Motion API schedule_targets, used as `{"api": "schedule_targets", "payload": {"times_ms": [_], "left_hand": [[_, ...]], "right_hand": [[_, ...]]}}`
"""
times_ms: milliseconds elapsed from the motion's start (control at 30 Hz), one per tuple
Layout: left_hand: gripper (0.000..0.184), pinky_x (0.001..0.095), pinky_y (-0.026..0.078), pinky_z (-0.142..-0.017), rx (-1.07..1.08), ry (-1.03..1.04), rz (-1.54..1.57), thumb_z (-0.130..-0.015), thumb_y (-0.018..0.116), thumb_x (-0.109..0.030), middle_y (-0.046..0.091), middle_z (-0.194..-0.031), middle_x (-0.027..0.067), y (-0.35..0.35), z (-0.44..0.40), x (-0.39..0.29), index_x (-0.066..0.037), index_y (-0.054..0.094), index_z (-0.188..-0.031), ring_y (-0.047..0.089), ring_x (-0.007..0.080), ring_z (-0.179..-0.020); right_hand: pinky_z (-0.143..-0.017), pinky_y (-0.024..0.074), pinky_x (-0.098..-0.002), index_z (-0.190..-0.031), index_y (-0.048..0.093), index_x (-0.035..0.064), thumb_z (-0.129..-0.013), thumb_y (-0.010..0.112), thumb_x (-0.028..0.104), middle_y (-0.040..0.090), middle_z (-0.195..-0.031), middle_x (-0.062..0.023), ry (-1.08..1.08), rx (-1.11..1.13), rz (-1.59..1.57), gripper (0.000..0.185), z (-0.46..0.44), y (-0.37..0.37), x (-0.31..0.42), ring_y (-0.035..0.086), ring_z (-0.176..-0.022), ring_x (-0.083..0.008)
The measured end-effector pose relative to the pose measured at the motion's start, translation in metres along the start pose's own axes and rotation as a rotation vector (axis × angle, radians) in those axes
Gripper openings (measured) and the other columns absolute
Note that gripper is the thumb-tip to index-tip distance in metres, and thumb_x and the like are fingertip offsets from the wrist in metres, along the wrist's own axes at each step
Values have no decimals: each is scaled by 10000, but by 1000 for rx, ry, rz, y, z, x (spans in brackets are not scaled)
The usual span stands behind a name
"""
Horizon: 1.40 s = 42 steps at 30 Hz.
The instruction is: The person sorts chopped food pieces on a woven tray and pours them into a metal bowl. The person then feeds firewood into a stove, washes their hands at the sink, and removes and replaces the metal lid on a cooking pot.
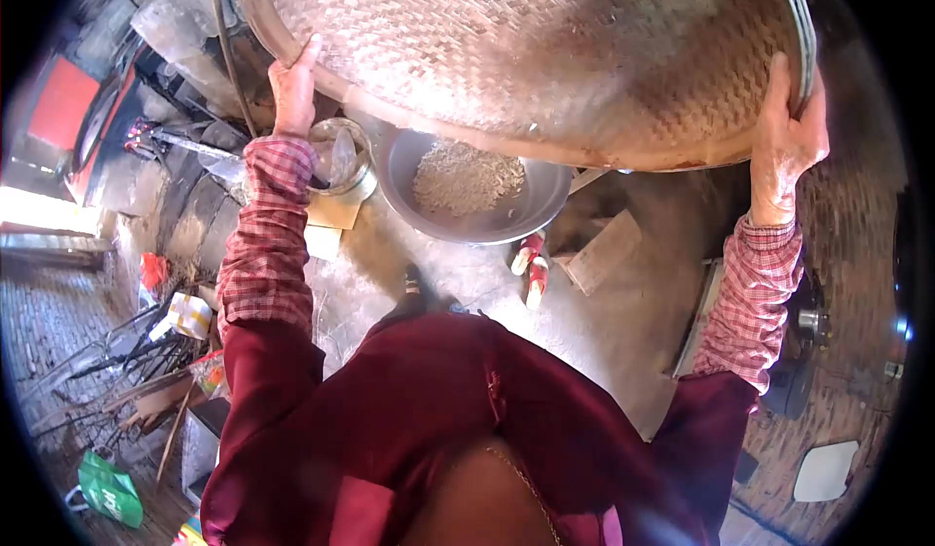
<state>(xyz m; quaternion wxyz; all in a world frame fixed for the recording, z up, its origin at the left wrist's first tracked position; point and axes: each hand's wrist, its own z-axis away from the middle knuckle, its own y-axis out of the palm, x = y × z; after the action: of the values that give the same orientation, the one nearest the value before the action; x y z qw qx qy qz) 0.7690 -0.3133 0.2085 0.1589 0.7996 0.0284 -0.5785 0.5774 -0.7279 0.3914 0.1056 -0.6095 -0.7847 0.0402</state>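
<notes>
A large round woven bamboo winnowing tray (506, 49) is held up in front of me by its rim. My left hand (293, 90) grips the rim on the left side, thumb over the edge. On the right side my right hand (785, 142) clasps the rim, its fingers partly hidden behind. A few pale bits lie on the weave near the front edge. Lower down, partly covered by the tray, a metal basin (399, 181) holds a heap of pale grains or flakes (467, 181).
Left of the basin stands a tub (362, 171) with a clear plastic bag inside. Two red cans or packets (532, 268) and a wooden block (606, 252) lie on the floor. Sticks (146, 380) and a green bag (110, 489) are at the left, a white board (826, 471) at the right.
</notes>
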Motion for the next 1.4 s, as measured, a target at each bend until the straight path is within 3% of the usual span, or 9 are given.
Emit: {"api": "schedule_targets", "payload": {"times_ms": [333, 533, 667, 733, 800, 867, 967, 1200, 1400], "left_hand": [[291, 243, 453, -677, -288, 209, -281, -757, 735, -194, 639, -821, 14, -125, 47, -149, 18, 671, -945, 567, 100, -719], [301, 237, 435, -723, -618, 282, -723, -738, 766, -227, 643, -853, 2, -214, 127, -248, -21, 686, -941, 549, 80, -754], [355, 214, 434, -660, -685, 483, -1028, -736, 772, -291, 610, -717, -32, -250, 201, -279, -22, 692, -953, 511, 63, -656], [168, 239, 455, -685, -534, 562, -1138, -732, 637, -64, 613, -742, 14, -264, 243, -257, 2, 664, -884, 543, 100, -717], [294, 302, 485, -696, -382, 497, -1221, -655, 500, 56, 612, -792, 76, -260, 286, -221, 4, 633, -913, 588, 179, -767], [316, 410, 500, -703, -314, 608, -1683, -622, 557, -14, 624, -846, 134, -244, 312, -176, -67, 647, -919, 608, 324, -796], [285, 413, 400, -768, -204, 455, -1780, -691, 604, -124, 555, -934, 68, -247, 335, -100, -103, 599, -975, 528, 254, -868], [314, 425, 386, -813, -37, 334, -1730, -654, 590, -101, 521, -918, 90, -299, 388, -52, -76, 556, -965, 510, 271, -887], [380, 451, 382, -852, -40, 307, -1510, -625, 612, -96, 520, -966, 124, -313, 424, -54, -43, 545, -995, 500, 306, -933]], "right_hand": [[-703, 426, -227, -1010, 614, -24, -876, 614, 225, 621, -832, 7, 376, 179, -515, 283, 31, 27, 41, 496, -744, -68], [-826, 438, -279, -1135, 563, -56, -871, 618, 192, 631, -1051, -124, 363, 515, -719, 367, 93, 64, 98, 557, -917, -135], [-739, 473, -287, -1085, 594, -39, -889, 594, 194, 663, -938, -102, 356, 1200, -829, 304, 200, 66, 108, 585, -814, -129], [-695, 463, -273, -1168, 567, -19, -893, 574, 203, 647, -869, -70, 417, 1440, -913, 354, 269, 53, 108, 566, -783, -130], [-622, 456, -228, -1040, 618, -8, -933, 489, 323, 595, -743, -35, 719, 1713, -881, 371, 297, 39, 127, 551, -667, -94], [-675, 505, -287, -1047, 582, -44, -939, 430, 412, 653, -865, -129, 1076, 1776, -926, 493, 320, 17, 151, 634, -734, -187], [-818, 508, -344, -1217, 423, -94, -940, 391, 478, 618, -1006, -237, 1426, 1766, -1191, 636, 357, 2, 180, 636, -905, -275], [-907, 493, -331, -1231, 372, -130, -880, 476, 501, 517, -1187, -263, 2658, 1474, -1472, 730, 416, 12, 250, 501, -1131, -347], [-892, 507, -319, -1161, 478, -120, -923, 493, 340, 547, -1175, -225, 2729, 1239, -1327, 518, 416, -11, 281, 516, -1127, -308]]}}
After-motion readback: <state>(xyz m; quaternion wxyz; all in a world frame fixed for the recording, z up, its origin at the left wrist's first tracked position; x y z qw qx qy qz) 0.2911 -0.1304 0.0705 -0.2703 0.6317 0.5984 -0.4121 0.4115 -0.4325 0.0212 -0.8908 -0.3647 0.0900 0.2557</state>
